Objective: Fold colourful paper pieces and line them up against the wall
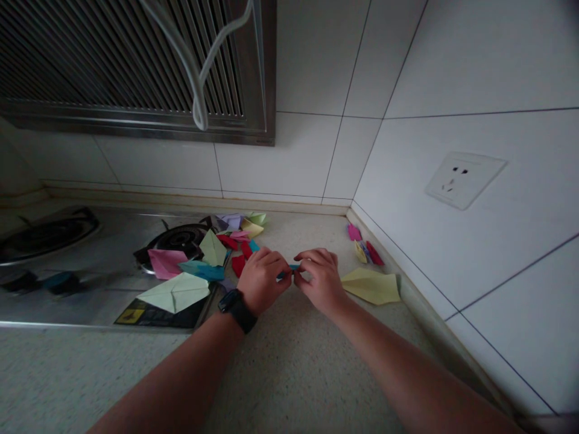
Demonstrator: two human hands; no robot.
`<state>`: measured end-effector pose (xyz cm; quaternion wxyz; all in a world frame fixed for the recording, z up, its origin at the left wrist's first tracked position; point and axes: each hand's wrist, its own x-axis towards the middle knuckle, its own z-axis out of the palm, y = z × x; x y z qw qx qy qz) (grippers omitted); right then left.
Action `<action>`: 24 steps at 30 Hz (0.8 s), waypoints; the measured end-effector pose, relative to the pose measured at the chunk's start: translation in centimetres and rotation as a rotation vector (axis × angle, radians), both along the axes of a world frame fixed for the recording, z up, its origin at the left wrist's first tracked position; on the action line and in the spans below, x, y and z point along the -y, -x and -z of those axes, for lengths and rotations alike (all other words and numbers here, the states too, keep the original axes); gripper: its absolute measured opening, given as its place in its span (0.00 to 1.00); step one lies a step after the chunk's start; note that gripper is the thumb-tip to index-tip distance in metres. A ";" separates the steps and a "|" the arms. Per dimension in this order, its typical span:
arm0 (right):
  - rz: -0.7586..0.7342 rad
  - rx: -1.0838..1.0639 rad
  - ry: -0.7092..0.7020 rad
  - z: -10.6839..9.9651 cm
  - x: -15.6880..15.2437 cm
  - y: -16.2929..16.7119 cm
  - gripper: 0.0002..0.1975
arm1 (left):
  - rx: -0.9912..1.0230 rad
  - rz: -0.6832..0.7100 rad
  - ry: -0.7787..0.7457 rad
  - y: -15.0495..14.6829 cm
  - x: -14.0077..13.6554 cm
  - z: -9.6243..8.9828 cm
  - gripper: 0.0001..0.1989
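Both hands meet over the speckled countertop (289,355), pinching a small blue piece of folded paper (294,266) between thumbs and fingers. My left hand (265,277), with a black watch (237,310) on its wrist, is closed on the paper's left end. On the right end, my right hand (321,277) is closed too. Most of the blue paper is hidden by the fingers. Left of my left hand lie red folded papers (238,264). A yellow folded paper (371,286) lies just right of my right hand.
A gas stove (108,241) on the left bears several folded papers, including a pale green one (175,293) and a pink one (166,263). Small folded pieces (362,252) lie along the right wall, below a socket (465,179). A range hood (181,72) with a white cable (198,90) hangs above.
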<state>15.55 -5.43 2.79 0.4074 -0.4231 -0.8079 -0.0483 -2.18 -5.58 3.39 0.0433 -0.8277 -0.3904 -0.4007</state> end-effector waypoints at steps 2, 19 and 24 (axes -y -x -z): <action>0.004 0.004 -0.012 0.0 0.1 0.0 0.06 | -0.003 0.007 0.002 0.0 -0.1 0.0 0.05; 0.010 0.053 -0.027 0.1 -0.1 -0.2 0.04 | -0.004 -0.022 0.028 -0.1 -0.3 0.5 0.05; -0.059 -0.002 -0.037 0.4 -0.4 -0.3 0.04 | 0.003 0.005 0.018 0.0 -0.5 0.6 0.05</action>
